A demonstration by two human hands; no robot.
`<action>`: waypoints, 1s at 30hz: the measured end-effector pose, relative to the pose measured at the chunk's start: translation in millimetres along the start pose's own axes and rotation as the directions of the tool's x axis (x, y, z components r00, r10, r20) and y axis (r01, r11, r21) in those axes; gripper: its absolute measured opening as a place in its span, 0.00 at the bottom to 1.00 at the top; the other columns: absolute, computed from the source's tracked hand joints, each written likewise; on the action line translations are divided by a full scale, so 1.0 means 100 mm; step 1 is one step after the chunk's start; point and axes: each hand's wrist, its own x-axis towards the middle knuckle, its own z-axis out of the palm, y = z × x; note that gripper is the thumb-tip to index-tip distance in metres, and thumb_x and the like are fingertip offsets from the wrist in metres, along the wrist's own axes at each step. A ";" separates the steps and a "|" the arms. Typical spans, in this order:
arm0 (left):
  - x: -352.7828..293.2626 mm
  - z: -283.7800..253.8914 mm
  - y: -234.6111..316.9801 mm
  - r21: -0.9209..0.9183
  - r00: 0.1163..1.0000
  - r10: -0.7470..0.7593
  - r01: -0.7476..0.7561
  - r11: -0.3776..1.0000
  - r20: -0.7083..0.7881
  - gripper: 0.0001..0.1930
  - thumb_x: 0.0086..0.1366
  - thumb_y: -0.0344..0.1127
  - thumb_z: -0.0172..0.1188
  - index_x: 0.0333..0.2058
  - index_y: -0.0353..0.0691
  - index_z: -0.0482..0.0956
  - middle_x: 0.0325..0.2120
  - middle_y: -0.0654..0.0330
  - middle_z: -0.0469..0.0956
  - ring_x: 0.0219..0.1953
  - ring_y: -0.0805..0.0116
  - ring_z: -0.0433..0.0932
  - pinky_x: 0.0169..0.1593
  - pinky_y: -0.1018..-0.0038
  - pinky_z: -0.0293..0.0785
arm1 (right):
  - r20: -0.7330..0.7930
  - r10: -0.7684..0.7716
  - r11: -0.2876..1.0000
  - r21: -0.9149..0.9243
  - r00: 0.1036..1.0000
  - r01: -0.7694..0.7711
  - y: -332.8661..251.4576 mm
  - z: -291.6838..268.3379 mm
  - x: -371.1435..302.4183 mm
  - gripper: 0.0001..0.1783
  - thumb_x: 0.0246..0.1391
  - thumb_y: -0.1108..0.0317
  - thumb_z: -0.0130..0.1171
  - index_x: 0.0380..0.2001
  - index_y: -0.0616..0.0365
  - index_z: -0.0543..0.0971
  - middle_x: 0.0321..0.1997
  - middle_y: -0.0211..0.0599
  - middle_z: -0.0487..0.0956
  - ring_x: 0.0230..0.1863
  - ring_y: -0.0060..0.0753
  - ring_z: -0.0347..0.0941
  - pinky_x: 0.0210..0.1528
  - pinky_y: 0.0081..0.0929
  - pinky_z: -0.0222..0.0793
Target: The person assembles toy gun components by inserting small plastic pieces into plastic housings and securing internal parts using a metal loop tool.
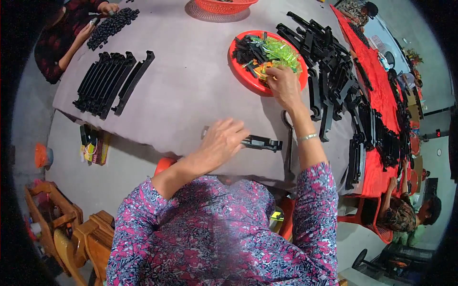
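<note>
Palm down, my left hand [222, 144] curls over a long black plastic part [264, 143] lying near the table's front edge. The part's right end sticks out past my fingers; most of its left end is hidden beneath the hand. My right hand [285, 86] reaches into a red round tray [239, 67], its fingertips pinched together among small pieces. Whatever is between those fingertips cannot be made out. The tray holds small black pieces [249, 49], clear green pieces [281, 51] and a few orange ones [261, 70]. Beside my right forearm lies a dark tool with a looped end [289, 143].
A heap of long black parts [329, 62] spreads to the right of the tray. Similar parts stand in a neat row [105, 83] at left. A red basket [224, 5] is at the far edge. Another person's hand [87, 31] is near small black pieces [114, 26].
</note>
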 end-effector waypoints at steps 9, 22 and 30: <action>0.01 0.04 -0.03 -0.065 1.000 -0.021 0.022 0.998 0.011 0.18 0.51 0.26 0.65 0.43 0.38 0.75 0.35 0.55 0.70 0.43 0.52 0.70 0.46 0.59 0.68 | 0.200 -0.071 0.994 -0.072 0.977 0.087 0.12 0.19 0.33 0.08 0.46 0.71 0.60 0.32 0.57 0.83 0.31 0.43 0.82 0.33 0.45 0.79 0.38 0.37 0.75; 0.00 -0.07 0.07 -0.179 1.000 -0.005 0.009 0.984 0.024 0.31 0.50 0.26 0.65 0.56 0.32 0.70 0.41 0.48 0.77 0.44 0.49 0.76 0.51 0.57 0.69 | 0.362 0.266 0.320 0.841 0.893 -0.436 -0.52 -0.69 -0.90 0.04 0.51 0.77 0.57 0.32 0.62 0.75 0.29 0.32 0.78 0.31 0.20 0.74 0.35 0.20 0.72; -0.03 -0.19 -0.04 -0.138 0.999 -0.023 0.029 0.990 0.044 0.29 0.46 0.30 0.69 0.50 0.36 0.75 0.36 0.53 0.78 0.40 0.51 0.76 0.46 0.60 0.69 | 0.189 0.240 0.719 0.625 0.952 -0.305 -0.91 -0.69 -1.32 0.06 0.44 0.77 0.64 0.30 0.61 0.79 0.29 0.32 0.78 0.30 0.26 0.74 0.35 0.24 0.71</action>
